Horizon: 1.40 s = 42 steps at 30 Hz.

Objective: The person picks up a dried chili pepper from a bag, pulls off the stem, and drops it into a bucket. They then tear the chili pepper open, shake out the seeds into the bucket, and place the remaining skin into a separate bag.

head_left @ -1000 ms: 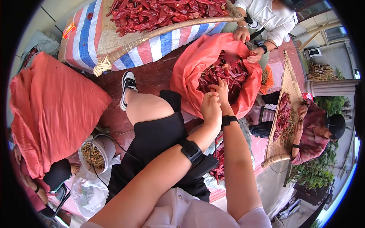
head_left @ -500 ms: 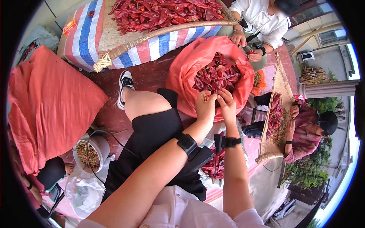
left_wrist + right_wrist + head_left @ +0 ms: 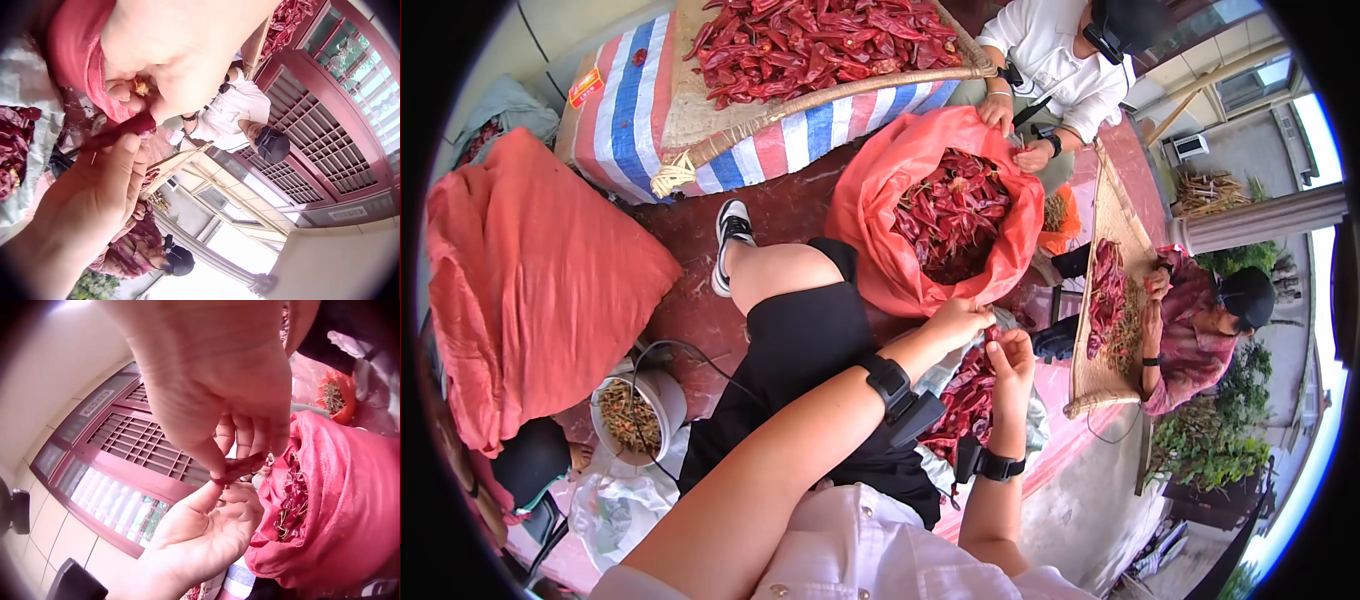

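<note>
We have pulled our left hand (image 3: pixel 950 326) and right hand (image 3: pixel 1012 368) away from the red sack (image 3: pixel 868 205), closer to the pale bag (image 3: pixel 1037 422).

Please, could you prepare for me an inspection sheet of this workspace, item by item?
Surface: reddish floor; the handwork is held above it.
Job's things: dried chili between the hands; open red sack with chilies inside; pale bag of chilies near the hands.
Clutter: bucket of stem-like scraps; white plastic bag beside it.
Hands: left hand and right hand pinch the same chili.
Cables: black cable, crossing the bucket in the head view; ends unclear.
Surroundings: person in white shirt by the red sack; person in dark red shirt at a woven tray.
</note>
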Each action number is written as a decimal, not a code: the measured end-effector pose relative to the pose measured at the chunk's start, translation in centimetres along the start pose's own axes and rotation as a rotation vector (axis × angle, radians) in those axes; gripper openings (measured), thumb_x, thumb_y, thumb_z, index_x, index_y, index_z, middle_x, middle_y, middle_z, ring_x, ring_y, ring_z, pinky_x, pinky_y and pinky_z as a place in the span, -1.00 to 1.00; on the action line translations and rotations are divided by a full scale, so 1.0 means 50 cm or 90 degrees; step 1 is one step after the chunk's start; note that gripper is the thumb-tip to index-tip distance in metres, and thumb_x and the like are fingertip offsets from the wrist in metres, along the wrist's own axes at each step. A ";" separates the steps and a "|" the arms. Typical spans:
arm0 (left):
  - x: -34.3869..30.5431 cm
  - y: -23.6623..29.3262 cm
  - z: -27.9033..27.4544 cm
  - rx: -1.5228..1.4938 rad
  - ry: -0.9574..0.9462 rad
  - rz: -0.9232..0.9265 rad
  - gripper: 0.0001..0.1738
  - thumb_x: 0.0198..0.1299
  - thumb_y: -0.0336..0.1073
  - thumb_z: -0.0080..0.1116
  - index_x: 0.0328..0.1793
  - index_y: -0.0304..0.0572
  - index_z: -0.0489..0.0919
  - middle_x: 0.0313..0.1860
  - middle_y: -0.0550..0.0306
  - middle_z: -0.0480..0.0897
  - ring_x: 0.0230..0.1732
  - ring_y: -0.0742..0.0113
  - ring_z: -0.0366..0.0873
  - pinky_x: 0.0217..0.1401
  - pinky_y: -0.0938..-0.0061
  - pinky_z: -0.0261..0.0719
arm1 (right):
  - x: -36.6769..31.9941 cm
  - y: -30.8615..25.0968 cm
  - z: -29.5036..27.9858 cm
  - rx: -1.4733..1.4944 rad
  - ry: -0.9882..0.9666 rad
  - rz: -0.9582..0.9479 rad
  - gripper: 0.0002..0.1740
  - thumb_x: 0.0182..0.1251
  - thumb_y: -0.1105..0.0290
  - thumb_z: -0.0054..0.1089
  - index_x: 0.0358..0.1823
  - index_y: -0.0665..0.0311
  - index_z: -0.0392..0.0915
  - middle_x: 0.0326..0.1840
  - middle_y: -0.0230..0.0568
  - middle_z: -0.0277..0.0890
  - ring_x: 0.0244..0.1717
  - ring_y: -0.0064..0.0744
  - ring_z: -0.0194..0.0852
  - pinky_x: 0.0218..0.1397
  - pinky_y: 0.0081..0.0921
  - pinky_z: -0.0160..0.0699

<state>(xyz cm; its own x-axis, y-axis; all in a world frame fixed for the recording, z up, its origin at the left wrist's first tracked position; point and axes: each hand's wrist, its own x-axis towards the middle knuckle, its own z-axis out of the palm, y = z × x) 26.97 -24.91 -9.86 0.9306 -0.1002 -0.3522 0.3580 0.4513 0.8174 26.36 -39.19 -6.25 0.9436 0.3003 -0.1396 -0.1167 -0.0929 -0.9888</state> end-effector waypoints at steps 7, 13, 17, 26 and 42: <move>-0.018 0.006 0.004 0.112 -0.096 0.039 -0.74 0.11 -0.16 0.14 -0.27 -0.22 0.60 -0.48 0.30 0.57 -0.48 0.55 0.45 -0.42 0.61 0.41 | -0.040 -0.034 0.016 -0.048 -0.058 0.089 -0.75 0.39 0.28 -0.18 -0.17 0.31 0.40 -0.60 -0.51 0.23 -0.62 -0.74 0.03 -0.56 -0.76 -0.05; -0.026 -0.011 0.006 0.203 -0.012 0.181 -0.74 -0.05 -0.18 0.21 -0.43 -0.27 0.62 -0.59 0.09 0.60 -0.52 0.44 0.53 -0.41 0.48 0.46 | -0.043 -0.012 0.003 -0.076 -0.042 0.125 -0.82 0.36 0.29 -0.12 -0.29 0.24 0.39 -0.57 -0.51 0.22 -0.61 -0.71 0.05 -0.54 -0.74 0.03; -0.017 -0.028 0.013 0.241 0.049 0.206 -0.78 -0.14 -0.23 0.22 -0.50 -0.26 0.60 -0.63 0.07 0.58 -0.56 0.39 0.51 -0.47 0.42 0.42 | -0.037 0.004 0.014 0.015 0.045 0.192 -0.77 0.38 0.20 -0.15 -0.36 0.16 0.35 -0.62 -0.52 0.19 -0.68 -0.72 0.02 -0.63 -0.73 -0.03; -0.017 -0.027 0.044 0.345 0.098 0.463 -0.88 -0.22 -0.48 0.14 -0.57 -0.31 0.41 -0.49 -0.03 0.39 -0.40 0.04 0.41 -0.34 0.26 0.36 | -0.040 -0.001 0.013 0.002 -0.015 0.114 -0.67 0.38 0.12 -0.18 -0.42 0.17 0.39 -0.73 -0.50 0.19 -0.79 -0.69 0.02 -0.75 -0.72 -0.09; -0.005 0.006 -0.016 -0.212 0.139 0.205 -0.79 0.11 -0.26 -0.07 -0.53 -0.13 0.46 -0.66 0.26 0.43 -0.63 0.53 0.38 -0.59 0.63 0.30 | -0.050 -0.047 0.089 -0.120 0.010 -0.074 -0.70 0.30 0.45 -0.14 0.03 0.36 0.38 -0.16 -0.34 0.41 -0.13 -0.57 0.32 -0.03 -0.66 0.29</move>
<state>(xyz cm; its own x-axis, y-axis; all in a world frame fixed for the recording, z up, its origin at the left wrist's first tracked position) 26.76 -24.03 -9.90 0.9390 0.2624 -0.2224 -0.0216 0.6905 0.7230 22.90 -35.48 -3.82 0.9520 0.3052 -0.0235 0.0512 -0.2345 -0.9708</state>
